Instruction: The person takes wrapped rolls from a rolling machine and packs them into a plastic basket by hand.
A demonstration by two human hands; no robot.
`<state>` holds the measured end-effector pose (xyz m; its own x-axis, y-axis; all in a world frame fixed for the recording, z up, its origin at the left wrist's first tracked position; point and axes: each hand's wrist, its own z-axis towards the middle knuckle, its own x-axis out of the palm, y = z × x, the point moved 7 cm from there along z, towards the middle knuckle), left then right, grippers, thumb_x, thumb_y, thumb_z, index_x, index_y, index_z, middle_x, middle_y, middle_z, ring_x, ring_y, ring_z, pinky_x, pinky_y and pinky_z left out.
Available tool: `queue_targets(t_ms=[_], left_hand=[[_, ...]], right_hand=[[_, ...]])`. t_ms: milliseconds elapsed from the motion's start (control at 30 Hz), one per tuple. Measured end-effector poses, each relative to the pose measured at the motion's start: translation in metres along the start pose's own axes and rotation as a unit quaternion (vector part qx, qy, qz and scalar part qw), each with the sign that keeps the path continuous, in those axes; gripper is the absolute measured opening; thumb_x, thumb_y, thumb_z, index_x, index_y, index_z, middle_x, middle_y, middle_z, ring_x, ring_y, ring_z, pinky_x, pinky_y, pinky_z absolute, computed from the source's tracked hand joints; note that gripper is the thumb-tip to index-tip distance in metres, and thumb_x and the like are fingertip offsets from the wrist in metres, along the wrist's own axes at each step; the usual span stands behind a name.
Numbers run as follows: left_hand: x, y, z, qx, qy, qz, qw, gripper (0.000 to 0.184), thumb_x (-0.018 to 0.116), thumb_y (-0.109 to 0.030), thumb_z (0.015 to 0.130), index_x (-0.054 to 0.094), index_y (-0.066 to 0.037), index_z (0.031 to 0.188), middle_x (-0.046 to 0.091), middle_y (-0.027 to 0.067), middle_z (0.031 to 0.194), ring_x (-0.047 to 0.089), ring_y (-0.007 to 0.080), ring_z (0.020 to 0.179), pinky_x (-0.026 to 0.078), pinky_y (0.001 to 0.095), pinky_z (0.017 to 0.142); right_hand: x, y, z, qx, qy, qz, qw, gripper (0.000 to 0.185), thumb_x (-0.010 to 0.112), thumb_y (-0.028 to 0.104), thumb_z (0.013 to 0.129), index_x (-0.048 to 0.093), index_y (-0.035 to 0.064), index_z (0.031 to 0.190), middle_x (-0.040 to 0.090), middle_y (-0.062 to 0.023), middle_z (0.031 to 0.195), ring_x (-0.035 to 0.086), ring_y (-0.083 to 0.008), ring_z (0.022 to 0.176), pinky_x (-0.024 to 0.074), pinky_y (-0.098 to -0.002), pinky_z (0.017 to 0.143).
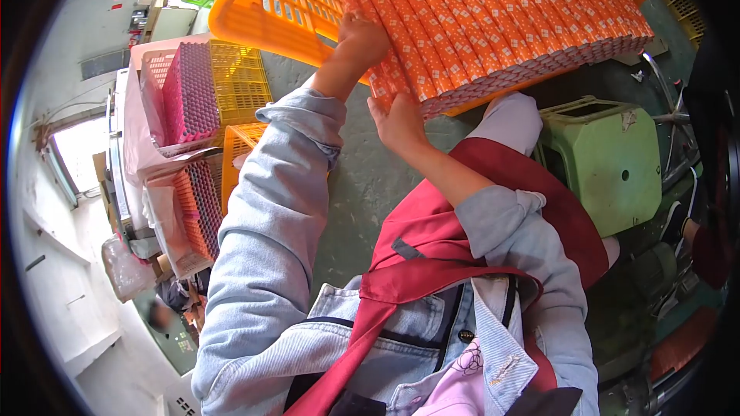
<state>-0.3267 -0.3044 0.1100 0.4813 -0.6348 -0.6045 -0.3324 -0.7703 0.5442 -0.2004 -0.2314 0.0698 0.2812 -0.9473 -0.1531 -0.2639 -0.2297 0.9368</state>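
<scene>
red apron [416, 219]: nearest, over the light denim jacket [270, 208], whose cuffs are turned back on both forearms.
right hand [401, 125]: at the lower left corner of the stack, thumb and fingers closed on the near end of the leftmost orange tubes [493, 23]; those ends lie between thumb and fingers.
left hand [362, 40]: farther out along the same left edge, fingers curled against the outer tubes beside the basket wall; the fingertips are hidden, so i cannot tell whether it grasps them.
tubes: packed side by side in slanting rows, orange with small white marks, their ends showing as a honeycomb along the near edge; most of the stack spreads to the right of both hands.
orange basket [289, 38]: open-lattice wall standing left of the stack, just beside the left hand; a strip of orange shows under the stack's near edge.
green stool [617, 169]: on its side, right of the person's knee, below the stack's right part.
shoe [676, 222]: dark, on someone's foot at the far right.
side stacks: at the left, pink tubes [190, 92] next to a yellow basket [239, 81], with orange-and-grey tubes [198, 208] below them.
doorway [81, 154]: bright, in the pale wall at the far left.
</scene>
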Motion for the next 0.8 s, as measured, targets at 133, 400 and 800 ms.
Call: queue_targets(t_ms=[133, 400, 800], left_hand=[[0.003, -0.001, 0.004, -0.027, -0.031, -0.007, 0.999, 0.042, 0.053, -0.019, 0.082, 0.062, 0.002, 0.117, 0.044, 0.0288, 0.136, 0.044, 0.0388, 0.128, 0.031, 0.0447, 0.107], [0.009, -0.002, 0.008, -0.059, -0.031, -0.067, 0.996, 0.052, 0.053, -0.021, 0.082, 0.049, 0.003, 0.128, 0.039, 0.0299, 0.138, 0.04, 0.0399, 0.13, 0.03, 0.0427, 0.109], [0.031, 0.007, 0.034, -0.112, -0.166, -0.15, 0.968, 0.06, 0.049, -0.022, 0.085, 0.03, 0.001, 0.137, 0.037, 0.0275, 0.141, 0.039, 0.037, 0.132, 0.024, 0.0405, 0.113]], right_hand=[[-0.006, -0.003, -0.015, -0.076, -0.067, -0.027, 0.994, 0.044, 0.065, 0.026, 0.084, 0.045, -0.0033, 0.11, 0.061, -0.0286, 0.097, 0.061, -0.045, 0.089, 0.0496, -0.0493, 0.077], [-0.012, -0.018, -0.032, -0.168, 0.012, -0.246, 0.955, 0.047, 0.065, 0.025, 0.084, 0.041, 0.0029, 0.117, 0.064, -0.0193, 0.079, 0.065, -0.0381, 0.07, 0.0523, -0.047, 0.06], [-0.011, -0.025, -0.032, -0.276, -0.07, -0.262, 0.922, 0.036, 0.061, 0.033, 0.087, 0.044, 0.0066, 0.103, 0.063, -0.0136, 0.064, 0.065, -0.0318, 0.058, 0.0511, -0.0437, 0.047]])
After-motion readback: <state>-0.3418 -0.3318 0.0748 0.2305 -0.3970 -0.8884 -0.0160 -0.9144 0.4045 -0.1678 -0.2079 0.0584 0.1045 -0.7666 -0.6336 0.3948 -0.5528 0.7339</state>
